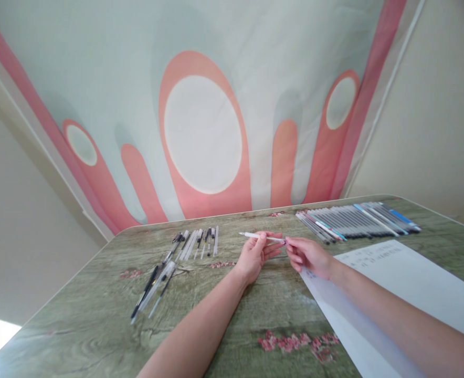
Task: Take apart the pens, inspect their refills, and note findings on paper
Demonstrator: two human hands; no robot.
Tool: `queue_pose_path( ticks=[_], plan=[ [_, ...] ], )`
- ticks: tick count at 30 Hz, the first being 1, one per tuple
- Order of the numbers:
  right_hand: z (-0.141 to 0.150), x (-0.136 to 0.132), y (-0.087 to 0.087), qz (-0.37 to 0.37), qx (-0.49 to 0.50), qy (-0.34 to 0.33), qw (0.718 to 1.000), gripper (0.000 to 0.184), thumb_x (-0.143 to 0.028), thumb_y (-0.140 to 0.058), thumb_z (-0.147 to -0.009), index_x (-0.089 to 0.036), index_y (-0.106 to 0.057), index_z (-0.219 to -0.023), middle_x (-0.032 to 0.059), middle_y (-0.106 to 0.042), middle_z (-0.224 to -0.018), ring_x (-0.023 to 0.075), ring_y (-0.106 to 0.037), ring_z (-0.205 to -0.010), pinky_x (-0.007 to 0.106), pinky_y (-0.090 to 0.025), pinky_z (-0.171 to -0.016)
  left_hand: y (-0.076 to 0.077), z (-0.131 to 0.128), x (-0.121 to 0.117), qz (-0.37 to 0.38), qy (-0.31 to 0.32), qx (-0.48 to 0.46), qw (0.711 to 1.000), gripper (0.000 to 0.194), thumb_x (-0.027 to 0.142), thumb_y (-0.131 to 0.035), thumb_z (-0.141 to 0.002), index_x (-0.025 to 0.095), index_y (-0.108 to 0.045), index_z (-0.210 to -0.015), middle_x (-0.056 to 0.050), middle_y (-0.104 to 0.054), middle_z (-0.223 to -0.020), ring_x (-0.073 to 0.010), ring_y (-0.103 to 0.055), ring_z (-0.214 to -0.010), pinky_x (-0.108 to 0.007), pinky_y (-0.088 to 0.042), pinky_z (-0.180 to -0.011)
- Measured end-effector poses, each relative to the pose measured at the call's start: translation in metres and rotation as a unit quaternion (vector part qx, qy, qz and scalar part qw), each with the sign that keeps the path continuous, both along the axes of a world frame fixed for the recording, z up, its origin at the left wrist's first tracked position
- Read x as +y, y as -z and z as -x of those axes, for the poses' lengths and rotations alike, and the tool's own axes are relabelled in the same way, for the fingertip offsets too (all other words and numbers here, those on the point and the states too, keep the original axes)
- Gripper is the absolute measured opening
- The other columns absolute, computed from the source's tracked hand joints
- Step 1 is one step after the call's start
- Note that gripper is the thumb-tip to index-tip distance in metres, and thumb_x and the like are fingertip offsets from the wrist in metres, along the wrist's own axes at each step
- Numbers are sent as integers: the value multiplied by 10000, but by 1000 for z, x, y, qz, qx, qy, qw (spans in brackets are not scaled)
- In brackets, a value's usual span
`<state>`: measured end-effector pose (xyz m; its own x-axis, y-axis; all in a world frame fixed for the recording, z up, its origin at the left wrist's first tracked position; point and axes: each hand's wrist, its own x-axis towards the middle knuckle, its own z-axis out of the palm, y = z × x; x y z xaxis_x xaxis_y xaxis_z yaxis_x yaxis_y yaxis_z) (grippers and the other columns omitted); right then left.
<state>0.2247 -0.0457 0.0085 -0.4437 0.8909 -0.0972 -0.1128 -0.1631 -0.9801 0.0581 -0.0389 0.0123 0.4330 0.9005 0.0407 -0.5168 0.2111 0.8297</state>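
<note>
White and slim, a pen is held between two bare hands just right of centre in the frame, above a green-grey, wood-patterned surface. The left hand holds it between thumb and fingers, the other fingers loosely extended and spread toward the right. The right hand is mostly closed, its thumb and fingertips pinching the pen's right end, where a small dark purple tint shows. The pen lies nearly level, its narrow tip pointing left.

At the centre left of the frame, clear and black pen parts lie side by side near the far edge, while a looser pile of pen parts stretches toward the lower left. At the right, a long row of pens lies closely packed, mostly grey and clear, with pink, teal and light blue among them and bright blue at the right end.

Large white paper bearing faint dark marks near its far edge spreads across the lower right, partly beneath the right forearm. Pink blossoms are printed at the lower centre. Behind the surface stands a pale sheet patterned with rounded coral shapes.
</note>
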Motion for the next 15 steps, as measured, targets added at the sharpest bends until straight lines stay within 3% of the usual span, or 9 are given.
queue_pose_path(
  ticks=[2, 4, 6, 10, 12, 15],
  plan=[
    [1, 0, -1, 23, 19, -6, 1000, 334, -497, -384, -791, -198, -382, -641, -84, -362, -409, 97, -432, -330, 226, -325, -398, -2, -1, 0, -1, -5, -3, 1000, 253, 363, -518, -778, 156, -528, -924, -99, -612, -1021, -197, -604, -884, -292, -478, -740],
    [3, -1, -2, 2, -14, 16, 1000, 355, -527, -355, -795, -198, -398, -667, -72, -412, -435, 109, -475, -368, 232, -356, -419, -2, -1, 1, 10, -28, -7, 1000, 250, 363, -520, -776, 152, -531, -908, -102, -618, -1006, -191, -612, -860, -279, -487, -718],
    [6, -2, -3, -71, -96, 68, 991, 379, -552, -325, -800, -200, -413, -689, -58, -460, -455, 121, -506, -407, 239, -378, -443, -2, -1, 3, 28, -55, -7, 998, 247, 362, -526, -773, 145, -533, -890, -103, -626, -981, -181, -621, -822, -273, -493, -704],
    [8, -6, -6, -253, -258, 135, 922, 335, -498, -317, -833, -212, -442, -711, -46, -517, -465, 123, -513, -437, 246, -394, -499, -1, -1, 5, 45, -69, -9, 997, 246, 356, -534, -769, 137, -536, -879, -104, -632, -959, -167, -627, -783, -276, -499, -712],
    [8, -7, -7, -276, -286, 131, 908, 319, -468, -294, -851, -218, -451, -731, -49, -523, -461, 121, -507, -420, 247, -393, -494, 0, -2, 4, 44, -64, -12, 997, 249, 359, -536, -766, 139, -537, -881, -103, -632, -962, -168, -626, -789, -284, -497, -723],
    [7, -8, -8, -270, -290, 127, 909, 309, -452, -289, -857, -220, -449, -732, -48, -532, -465, 120, -506, -408, 244, -398, -479, -1, -2, 2, 45, -58, -21, 997, 247, 360, -538, -765, 142, -534, -880, -105, -633, -966, -176, -621, -820, -306, -483, -764]
  ],
)
